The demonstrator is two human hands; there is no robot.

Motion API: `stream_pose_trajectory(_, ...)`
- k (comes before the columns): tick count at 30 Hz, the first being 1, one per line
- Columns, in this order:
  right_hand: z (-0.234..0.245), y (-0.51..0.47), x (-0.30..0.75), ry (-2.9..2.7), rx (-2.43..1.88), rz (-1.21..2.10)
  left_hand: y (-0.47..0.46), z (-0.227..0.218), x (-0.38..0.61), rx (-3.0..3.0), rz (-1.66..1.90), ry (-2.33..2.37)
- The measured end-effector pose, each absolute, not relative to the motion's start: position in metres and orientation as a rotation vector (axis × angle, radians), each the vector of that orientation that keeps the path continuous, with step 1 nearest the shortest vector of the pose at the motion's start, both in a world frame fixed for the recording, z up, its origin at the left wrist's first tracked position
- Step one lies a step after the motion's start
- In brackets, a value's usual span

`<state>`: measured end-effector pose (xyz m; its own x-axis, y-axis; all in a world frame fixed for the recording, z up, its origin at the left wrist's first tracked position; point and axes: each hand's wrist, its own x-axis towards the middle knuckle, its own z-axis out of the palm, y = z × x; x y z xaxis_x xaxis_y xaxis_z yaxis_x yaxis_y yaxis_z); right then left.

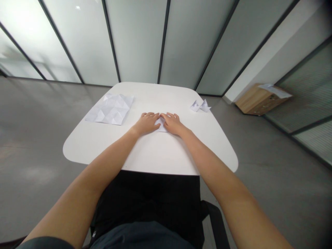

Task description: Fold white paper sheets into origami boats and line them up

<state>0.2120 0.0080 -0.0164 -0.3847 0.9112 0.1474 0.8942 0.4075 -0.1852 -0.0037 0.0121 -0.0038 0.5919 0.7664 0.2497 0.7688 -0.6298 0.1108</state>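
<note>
folded white paper lies near the middle of the tabletop, between and partly under my hands: a small matte piece with a straight edge toward me, the rest of its outline covered. my left hand rests palm down on its left side, fingers spread and loosely bent; my right hand mirrors it on the other side, likewise unclosed, the two sets of fingertips nearly meeting at the paper's far end. whether either thumb pinches a layer, i cannot tell. the table around it is smooth and white, with rounded corners. to the left lies a creased sheet, its surface broken into shallow angular facets. toward the right edge sits a pointed paper piece with sharp peaks. beyond are the smooth grey floor, frosted glass panels divided by thin dark strips, and a wood-grain cabinet.
</note>
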Motion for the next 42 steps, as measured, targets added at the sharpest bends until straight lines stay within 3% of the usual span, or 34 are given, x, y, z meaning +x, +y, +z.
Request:
stream_pose_trajectory(10, 0.005, 0.003, 0.234, -2.377, -1.533, 0.172, 0.018, -0.009, -0.004, -2.767, -0.462, -1.438)
stream_pose_trajectory(18, 0.018, -0.01, 0.259, -2.257, -1.534, 0.536, 0.019, -0.005, -0.006, -2.808, -0.464, -1.458)
stream_pose_trajectory(24, 0.024, -0.011, 0.272, -2.242, -1.596, 0.63, 0.021, -0.005, -0.006, -2.82, -0.429, -1.481)
stream_pose_trajectory(42, 0.024, -0.023, 0.24, -2.522, -1.616, 0.159, 0.014, 0.009, -0.007, -2.826, -0.604, -1.411)
